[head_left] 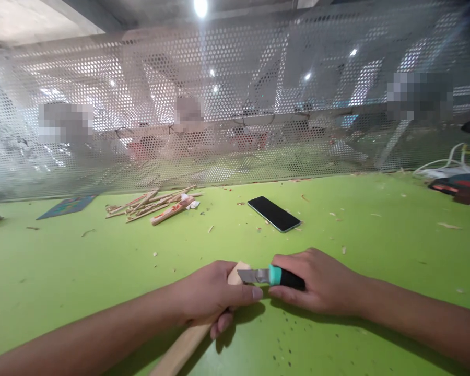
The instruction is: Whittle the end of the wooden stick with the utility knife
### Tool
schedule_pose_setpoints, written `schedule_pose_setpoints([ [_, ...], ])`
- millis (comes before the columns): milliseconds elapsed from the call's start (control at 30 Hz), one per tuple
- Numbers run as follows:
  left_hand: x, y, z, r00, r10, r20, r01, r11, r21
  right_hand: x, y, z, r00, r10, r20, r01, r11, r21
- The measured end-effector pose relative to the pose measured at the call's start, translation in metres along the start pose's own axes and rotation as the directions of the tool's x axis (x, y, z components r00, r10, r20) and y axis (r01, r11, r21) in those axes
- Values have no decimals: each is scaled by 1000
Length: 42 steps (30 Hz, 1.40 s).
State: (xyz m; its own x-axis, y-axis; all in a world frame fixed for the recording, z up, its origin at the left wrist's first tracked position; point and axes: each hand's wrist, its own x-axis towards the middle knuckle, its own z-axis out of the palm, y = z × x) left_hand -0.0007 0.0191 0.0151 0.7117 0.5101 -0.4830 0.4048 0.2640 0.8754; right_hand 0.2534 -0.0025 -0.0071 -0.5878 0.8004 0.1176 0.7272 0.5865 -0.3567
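Note:
My left hand (215,292) is wrapped round a pale wooden stick (188,344), which slants from the bottom edge up to its cut tip above my thumb. In my right hand (317,282) is a utility knife (288,278) with a black and teal handle. Its blade points left and lies over the stick's upper end, close to my left thumb; whether the edge is biting into the wood I cannot tell. The palm side of both hands is hidden.
A black phone (274,213) lies beyond my hands. Left of it are a pile of wood strips (152,203) and a patterned flat sheet (66,207). Shavings dot the green table (102,266). A perforated metal screen (227,104) closes the back; a dark red-and-black tool (460,185) sits far right.

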Motion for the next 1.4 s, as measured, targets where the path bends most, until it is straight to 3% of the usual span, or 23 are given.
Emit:
schedule_pose_setpoints([
  [200,0,-1,0,1000,-6,3,6,999,38,0,2,2,1000,-29,-7,29,1000,-2],
  [500,5,-7,-5,1000,-9,-14,8,998,-55,0,-2,3,998,17,-60,-19,999,-34],
  [667,6,-7,-6,999,-12,-44,7,995,-98,1,-5,4,995,74,-69,-74,997,-9],
  [800,4,-6,-5,1000,1,12,-1,998,-57,4,-5,2,980,174,-95,-174,985,8],
  [1100,4,-8,-4,1000,3,-20,-4,999,-49,-1,-7,0,985,132,-115,-128,991,43],
  [1233,2,-7,-6,999,18,31,-15,997,-79,0,-6,1,991,72,-113,-70,997,27],
  [1400,0,-5,-11,990,42,134,-42,999,1,0,-4,4,994,31,-101,-30,999,17],
])
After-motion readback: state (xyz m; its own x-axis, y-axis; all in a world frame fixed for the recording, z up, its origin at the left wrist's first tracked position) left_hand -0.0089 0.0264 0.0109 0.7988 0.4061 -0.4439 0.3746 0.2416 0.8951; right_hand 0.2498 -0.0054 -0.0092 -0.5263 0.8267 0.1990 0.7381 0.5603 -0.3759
